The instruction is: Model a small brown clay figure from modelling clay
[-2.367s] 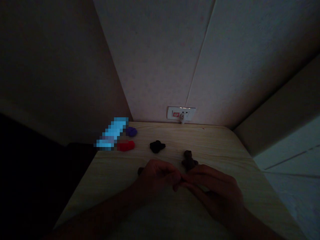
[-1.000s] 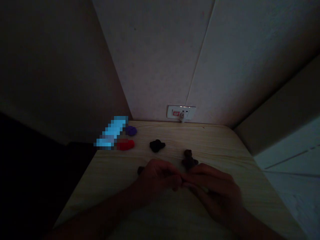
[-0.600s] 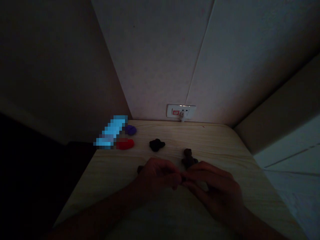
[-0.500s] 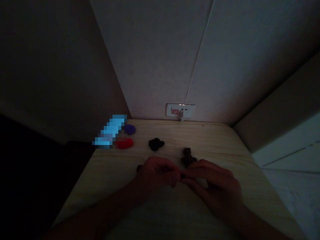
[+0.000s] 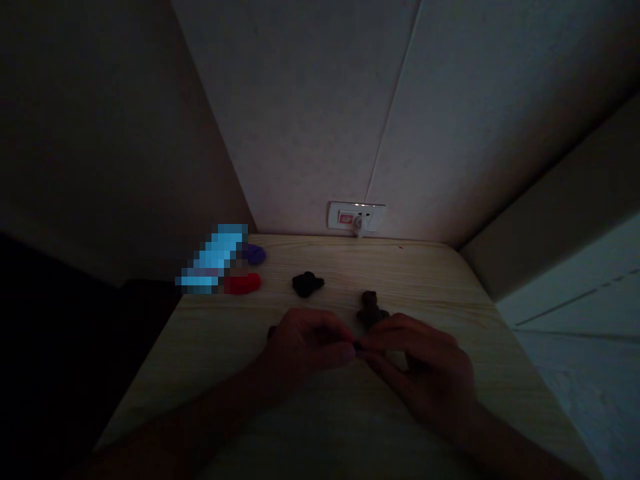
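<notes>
Over the front half of the table, my left hand [image 5: 305, 343] and my right hand [image 5: 425, 360] meet fingertip to fingertip. Both are closed in a pinch on a small dark piece [image 5: 358, 345] that looks like modelling clay; the fingers cover most of it. Just behind my right fingers lies a brown clay figure [image 5: 371, 310] with a round head, its lower part hidden by the hand. A black clay lump [image 5: 307, 285] rests farther back, beyond my left hand. Another dark lump [image 5: 271, 331] peeks out at the left of my left hand, mostly hidden.
At the back left of the wooden table [image 5: 210, 347] lie a red clay piece [image 5: 245, 283], a purple lump [image 5: 256, 254] and a bright blurred-out slab [image 5: 213, 260]. A wall socket [image 5: 356, 217] with a plug sits just above the table's back edge. The light is dim.
The view has shifted slightly, so everything appears a little farther left and up. My hands keep their pinch on the dark piece, with only slight finger movement.
</notes>
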`<state>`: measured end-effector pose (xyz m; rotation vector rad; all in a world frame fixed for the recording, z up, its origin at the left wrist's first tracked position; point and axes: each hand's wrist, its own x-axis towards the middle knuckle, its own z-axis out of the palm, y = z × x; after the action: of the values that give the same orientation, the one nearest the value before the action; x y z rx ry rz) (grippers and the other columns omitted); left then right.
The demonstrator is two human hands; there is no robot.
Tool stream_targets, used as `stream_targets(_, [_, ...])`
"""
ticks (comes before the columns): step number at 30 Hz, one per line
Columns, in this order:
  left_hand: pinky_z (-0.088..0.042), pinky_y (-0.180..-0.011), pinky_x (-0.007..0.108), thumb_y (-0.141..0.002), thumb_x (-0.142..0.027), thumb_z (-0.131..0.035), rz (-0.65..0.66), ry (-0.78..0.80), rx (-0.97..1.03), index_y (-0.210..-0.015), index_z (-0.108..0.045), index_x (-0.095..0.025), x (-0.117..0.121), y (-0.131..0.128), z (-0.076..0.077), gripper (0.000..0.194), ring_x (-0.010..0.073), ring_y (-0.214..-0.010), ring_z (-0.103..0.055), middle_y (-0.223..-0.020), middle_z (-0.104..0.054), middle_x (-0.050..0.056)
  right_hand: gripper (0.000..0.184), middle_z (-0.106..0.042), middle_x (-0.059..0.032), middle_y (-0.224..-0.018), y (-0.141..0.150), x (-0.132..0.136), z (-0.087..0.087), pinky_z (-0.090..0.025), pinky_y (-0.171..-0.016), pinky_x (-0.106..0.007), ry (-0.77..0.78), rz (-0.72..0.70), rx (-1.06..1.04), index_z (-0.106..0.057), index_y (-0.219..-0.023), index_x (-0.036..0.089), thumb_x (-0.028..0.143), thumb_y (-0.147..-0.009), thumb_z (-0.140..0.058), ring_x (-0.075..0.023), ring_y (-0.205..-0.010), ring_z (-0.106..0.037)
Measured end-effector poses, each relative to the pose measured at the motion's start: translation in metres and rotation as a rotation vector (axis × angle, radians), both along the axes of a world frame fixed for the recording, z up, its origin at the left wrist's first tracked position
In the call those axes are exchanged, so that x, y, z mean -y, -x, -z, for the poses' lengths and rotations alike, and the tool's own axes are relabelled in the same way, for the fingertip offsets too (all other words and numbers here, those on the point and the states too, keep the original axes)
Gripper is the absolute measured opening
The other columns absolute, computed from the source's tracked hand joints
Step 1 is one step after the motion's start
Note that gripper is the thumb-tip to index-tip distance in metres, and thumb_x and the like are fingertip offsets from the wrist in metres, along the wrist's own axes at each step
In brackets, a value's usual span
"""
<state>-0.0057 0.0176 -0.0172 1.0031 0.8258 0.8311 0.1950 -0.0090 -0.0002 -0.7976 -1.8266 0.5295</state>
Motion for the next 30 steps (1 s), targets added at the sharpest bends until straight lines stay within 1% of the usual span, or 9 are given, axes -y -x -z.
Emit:
stream_targets(3, [-0.048, -0.061, 0.021, -0.065, -0.022, -0.090, 0.000, -0.035, 0.001, -0.070, -0.078, -0.017, 0.0006, 0.0003, -0.0016, 0.014, 0.0107, -0.063, -0.061, -0.070, -0.073, 0.001, 0.021, -0.078, -0.0034, -0.086, 0.0000, 0.0003, 0.0005, -0.063, -0.064, -0.021, 0.016, -0.003, 0.006, -0.079, -0.099, 0.020, 0.005, -0.085, -0.080, -0.0138, -0.074, -0.075])
stream_targets(7, [-0.049, -0.062, 0.022, -0.068, -0.024, -0.088, -0.010, -0.053, -0.004, -0.073, -0.079, -0.017, 0.0013, 0.0002, -0.0012, 0.013, 0.0119, -0.065, -0.063, -0.071, -0.074, 0.001, 0.022, -0.078, -0.0035, -0.087, 0.0002, 0.0001, 0.0020, -0.063, -0.064, -0.023, 0.027, -0.009, -0.002, -0.079, -0.100, 0.021, 0.005, -0.086, -0.079, -0.0146, -0.075, -0.076])
stream_targets(10, [-0.050, -0.062, 0.023, -0.067, -0.026, -0.088, -0.036, -0.068, -0.041, -0.071, -0.077, -0.016, 0.0014, -0.0004, -0.0028, 0.015, 0.0127, -0.064, -0.062, -0.068, -0.073, 0.002, 0.020, -0.078, -0.0040, -0.086, 0.0004, 0.0000, 0.0037, -0.063, -0.063, -0.024, 0.036, -0.010, -0.002, -0.078, -0.101, 0.021, 0.008, -0.086, -0.080, -0.0149, -0.073, -0.075])
stream_targets(13, [-0.048, -0.060, 0.023, -0.066, -0.026, -0.088, -0.066, -0.089, -0.068, -0.070, -0.076, -0.016, 0.0013, -0.0006, -0.0057, 0.015, 0.0119, -0.061, -0.060, -0.065, -0.071, 0.001, 0.020, -0.079, -0.0041, -0.081, 0.0004, 0.0005, 0.0035, -0.062, -0.061, -0.026, 0.063, 0.018, 0.003, -0.078, -0.104, 0.020, 0.013, -0.085, -0.082, -0.0159, -0.068, -0.074])
stream_targets(15, [-0.048, -0.059, 0.023, -0.068, -0.026, -0.087, -0.080, -0.107, -0.071, -0.071, -0.076, -0.017, 0.0017, -0.0004, -0.0070, 0.014, 0.0120, -0.061, -0.060, -0.066, -0.071, 0.001, 0.016, -0.080, -0.0046, -0.080, 0.0004, 0.0008, 0.0020, -0.062, -0.060, -0.026, 0.077, 0.040, 0.012, -0.079, -0.101, 0.019, 0.014, -0.086, -0.081, -0.0167, -0.068, -0.075])
stream_targets(17, [-0.050, -0.061, 0.023, -0.070, -0.025, -0.086, -0.092, -0.140, -0.073, -0.072, -0.076, -0.017, 0.0024, 0.0000, -0.0072, 0.013, 0.0131, -0.064, -0.063, -0.069, -0.073, 0.002, 0.011, -0.081, -0.0043, -0.081, 0.0005, 0.0009, 0.0001, -0.062, -0.060, -0.025, 0.083, 0.041, 0.025, -0.079, -0.097, 0.020, 0.013, -0.088, -0.079, -0.0170, -0.071, -0.077])
stream_targets(21, [-0.055, -0.068, 0.025, -0.072, -0.025, -0.087, -0.100, -0.190, -0.068, -0.075, -0.079, -0.018, 0.0039, 0.0009, -0.0054, 0.011, 0.0150, -0.070, -0.068, -0.074, -0.077, 0.003, 0.013, -0.081, -0.0029, -0.081, 0.0008, 0.0008, -0.0011, -0.061, -0.061, -0.024, 0.093, 0.025, 0.029, -0.079, -0.094, 0.020, 0.010, -0.088, -0.077, -0.0157, -0.070, -0.076])
stream_targets(25, [-0.056, -0.070, 0.025, -0.072, -0.026, -0.089, -0.067, -0.147, -0.053, -0.079, -0.081, -0.019, 0.0039, 0.0013, -0.0023, 0.014, 0.0162, -0.074, -0.072, -0.079, -0.081, 0.004, 0.015, -0.080, -0.0040, -0.081, 0.0006, -0.0001, 0.0006, -0.061, -0.061, -0.025, 0.094, 0.015, -0.001, -0.079, -0.097, 0.021, 0.010, -0.088, -0.076, -0.0164, -0.071, -0.075])
stream_targets(30, [-0.054, -0.063, 0.024, -0.070, -0.030, -0.090, -0.051, -0.082, -0.084, -0.076, -0.081, -0.018, 0.0031, 0.0001, -0.0020, 0.016, 0.0146, -0.065, -0.069, -0.075, -0.080, 0.004, 0.023, -0.079, -0.0036, -0.086, 0.0001, -0.0008, 0.0011, -0.063, -0.064, -0.027, 0.100, -0.017, -0.034, -0.081, -0.103, 0.025, 0.008, -0.088, -0.076, -0.0167, -0.075, -0.075])
